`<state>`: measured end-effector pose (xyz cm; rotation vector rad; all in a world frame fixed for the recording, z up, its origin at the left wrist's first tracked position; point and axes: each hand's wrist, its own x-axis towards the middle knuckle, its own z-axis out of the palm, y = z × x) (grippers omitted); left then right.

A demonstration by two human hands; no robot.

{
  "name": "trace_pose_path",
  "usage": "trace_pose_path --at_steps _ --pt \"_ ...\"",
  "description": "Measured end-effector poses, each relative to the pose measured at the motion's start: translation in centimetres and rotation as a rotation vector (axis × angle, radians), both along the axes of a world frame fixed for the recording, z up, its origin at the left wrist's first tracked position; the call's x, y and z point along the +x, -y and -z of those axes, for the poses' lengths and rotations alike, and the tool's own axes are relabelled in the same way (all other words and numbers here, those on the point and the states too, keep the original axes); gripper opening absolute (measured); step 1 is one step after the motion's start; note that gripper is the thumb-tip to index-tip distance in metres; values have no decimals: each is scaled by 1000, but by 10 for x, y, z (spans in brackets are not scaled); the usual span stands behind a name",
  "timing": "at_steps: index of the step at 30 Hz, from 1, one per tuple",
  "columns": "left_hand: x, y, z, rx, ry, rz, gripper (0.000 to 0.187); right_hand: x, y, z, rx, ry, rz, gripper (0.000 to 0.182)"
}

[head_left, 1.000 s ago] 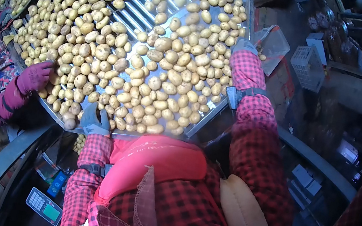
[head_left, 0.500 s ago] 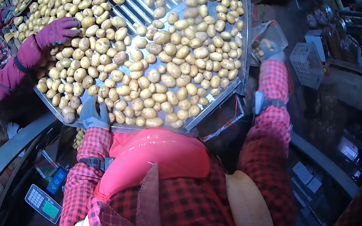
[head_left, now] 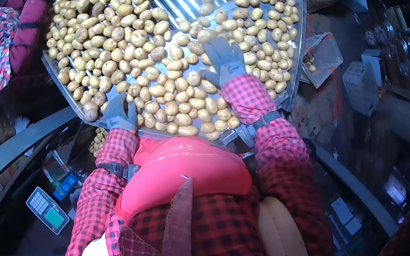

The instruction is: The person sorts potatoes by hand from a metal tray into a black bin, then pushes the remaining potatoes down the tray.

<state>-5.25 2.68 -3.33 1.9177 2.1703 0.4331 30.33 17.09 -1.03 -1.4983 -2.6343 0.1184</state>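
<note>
The grey-gloved right hand (head_left: pixel 226 66) spreads its fingers (head_left: pixel 219 49) apart; whether they touch potatoes beneath is hard to tell. Just beyond their left side lies an oval, tan potato (head_left: pixel 195 47), its long axis roughly crosswise, far nearer this hand than the grey-gloved left hand (head_left: pixel 121 115), thumb apart, at the metal-rimmed table's (head_left: pixel 298 46) near edge. Smooth, yellowish potatoes surround both.
</note>
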Motion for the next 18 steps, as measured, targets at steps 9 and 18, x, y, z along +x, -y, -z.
trace_pose_path --at_steps 9,18 --pt "16 -71 -131 403 348 -21 52 71 -41 17 -31 117 241 63" --pt "78 -63 -336 1168 1352 764 49 90 37 6 19 -383 476 59"
